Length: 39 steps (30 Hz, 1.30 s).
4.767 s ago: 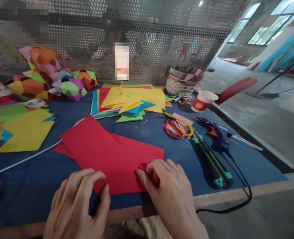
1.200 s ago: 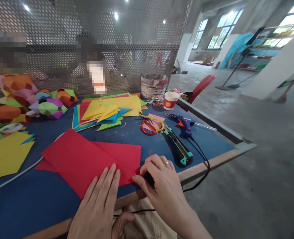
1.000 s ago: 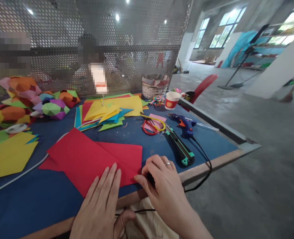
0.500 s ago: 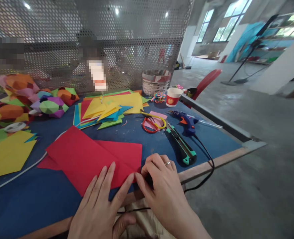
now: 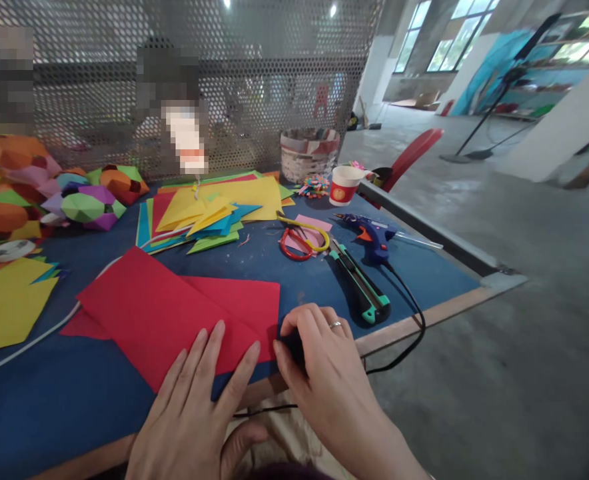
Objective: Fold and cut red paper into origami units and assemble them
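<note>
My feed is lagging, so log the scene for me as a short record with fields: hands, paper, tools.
left hand: flat, fingers spread, pressing the near part of the red paper
right hand: curled at the paper's near right corner, ring on one finger; grip hidden
paper: lies on the blue table, a diagonal edge across it
tools to its right: scissors, utility knife, glue gun with cable
behind: stack of coloured sheets, paper cup, paper polyhedra

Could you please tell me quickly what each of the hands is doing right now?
Left hand: open, flat on the red paper.
Right hand: curled at the paper's corner; grip cannot be told.
</note>
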Each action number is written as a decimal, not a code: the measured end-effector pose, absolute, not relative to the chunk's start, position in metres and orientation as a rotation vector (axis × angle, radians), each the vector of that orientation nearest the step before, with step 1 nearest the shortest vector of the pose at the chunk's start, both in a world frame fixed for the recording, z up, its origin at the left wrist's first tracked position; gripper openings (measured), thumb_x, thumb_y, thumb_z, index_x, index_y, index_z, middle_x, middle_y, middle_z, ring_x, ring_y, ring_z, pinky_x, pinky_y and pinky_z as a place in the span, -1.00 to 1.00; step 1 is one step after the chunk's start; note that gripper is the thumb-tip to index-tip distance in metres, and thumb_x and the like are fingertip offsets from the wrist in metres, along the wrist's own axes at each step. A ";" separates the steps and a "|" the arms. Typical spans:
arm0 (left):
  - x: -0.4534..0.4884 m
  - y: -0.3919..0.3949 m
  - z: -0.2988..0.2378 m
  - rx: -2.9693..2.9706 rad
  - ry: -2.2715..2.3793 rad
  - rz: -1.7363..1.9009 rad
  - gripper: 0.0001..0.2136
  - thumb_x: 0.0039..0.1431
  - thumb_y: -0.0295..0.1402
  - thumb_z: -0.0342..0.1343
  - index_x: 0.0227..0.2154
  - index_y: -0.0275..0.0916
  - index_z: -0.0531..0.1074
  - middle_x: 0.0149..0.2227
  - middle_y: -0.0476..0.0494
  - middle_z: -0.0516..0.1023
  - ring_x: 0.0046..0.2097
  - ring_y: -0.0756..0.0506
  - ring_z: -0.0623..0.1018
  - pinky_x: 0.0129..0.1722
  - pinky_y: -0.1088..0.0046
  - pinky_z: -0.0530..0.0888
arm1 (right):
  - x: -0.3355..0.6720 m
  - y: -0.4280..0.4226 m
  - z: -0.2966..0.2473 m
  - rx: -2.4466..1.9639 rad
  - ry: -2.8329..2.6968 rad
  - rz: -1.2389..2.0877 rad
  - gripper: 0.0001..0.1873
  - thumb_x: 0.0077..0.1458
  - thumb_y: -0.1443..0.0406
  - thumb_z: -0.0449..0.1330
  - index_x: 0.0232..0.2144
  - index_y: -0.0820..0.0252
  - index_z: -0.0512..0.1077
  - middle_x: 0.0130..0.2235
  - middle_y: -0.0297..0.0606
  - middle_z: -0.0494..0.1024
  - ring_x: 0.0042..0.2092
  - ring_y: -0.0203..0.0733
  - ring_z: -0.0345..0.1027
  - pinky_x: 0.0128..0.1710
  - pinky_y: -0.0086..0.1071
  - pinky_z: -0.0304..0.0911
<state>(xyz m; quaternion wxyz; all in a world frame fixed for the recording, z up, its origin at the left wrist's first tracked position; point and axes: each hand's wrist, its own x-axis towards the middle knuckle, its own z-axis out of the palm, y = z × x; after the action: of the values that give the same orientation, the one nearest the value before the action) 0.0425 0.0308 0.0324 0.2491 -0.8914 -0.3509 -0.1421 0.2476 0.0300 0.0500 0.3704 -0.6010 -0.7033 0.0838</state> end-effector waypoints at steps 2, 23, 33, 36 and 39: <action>0.043 0.031 0.033 -2.432 -0.964 -0.388 -0.28 0.40 0.04 -0.26 0.45 -0.29 -0.17 0.28 -0.57 0.27 0.22 -0.46 0.39 -0.01 0.04 0.41 | 0.248 0.029 0.051 -1.545 -1.828 0.227 -0.87 0.22 0.46 0.10 -0.28 0.14 0.30 -0.24 -0.28 0.45 -0.21 -0.06 0.24 -0.20 -0.15 0.15; 0.039 0.031 0.015 -2.390 -0.975 -0.587 -0.43 0.38 -0.34 -0.22 0.43 -0.21 -0.07 0.24 -0.31 0.41 0.21 -0.27 0.43 0.15 0.14 0.35 | 0.208 0.016 0.069 -0.969 -2.185 0.563 -0.31 0.37 0.07 0.06 0.38 0.31 0.03 0.40 -0.10 0.16 0.42 -0.17 -0.08 0.40 -0.29 -0.08; 0.041 0.028 -0.016 -2.481 -1.221 -0.501 -0.40 0.26 -0.34 0.01 0.37 -0.01 0.12 0.26 -0.15 0.43 0.22 -0.32 0.47 0.17 0.06 0.47 | 0.203 0.027 0.053 -1.112 -2.375 0.345 -0.17 0.28 -0.16 0.04 0.38 0.22 0.12 0.40 -0.23 0.14 0.43 -0.02 -0.07 0.36 -0.11 0.07; 0.043 0.027 -0.006 -2.484 -1.187 -0.507 -0.42 0.25 -0.26 0.02 0.34 -0.05 0.16 0.27 -0.19 0.42 0.24 -0.31 0.44 0.17 0.07 0.47 | 0.208 0.028 0.053 -1.184 -2.371 0.349 -0.14 0.27 -0.15 0.06 0.39 0.24 0.08 0.42 -0.21 0.09 0.42 -0.03 -0.04 0.36 -0.12 0.09; 0.043 0.026 0.002 -2.462 -1.187 -0.500 -0.42 0.24 -0.26 0.03 0.33 -0.07 0.18 0.28 -0.20 0.40 0.28 -0.31 0.40 0.18 0.07 0.45 | 0.210 0.030 0.055 -1.195 -2.399 0.382 -0.13 0.29 -0.15 0.04 0.40 0.30 0.06 0.41 -0.16 0.10 0.42 -0.05 -0.01 0.36 -0.13 0.09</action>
<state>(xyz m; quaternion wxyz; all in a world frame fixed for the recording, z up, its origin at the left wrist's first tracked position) 0.0430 0.0255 0.0025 0.1806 -0.8716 -0.4201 -0.1768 0.2100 0.0296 0.0548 0.2153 -0.4310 -0.8654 0.1377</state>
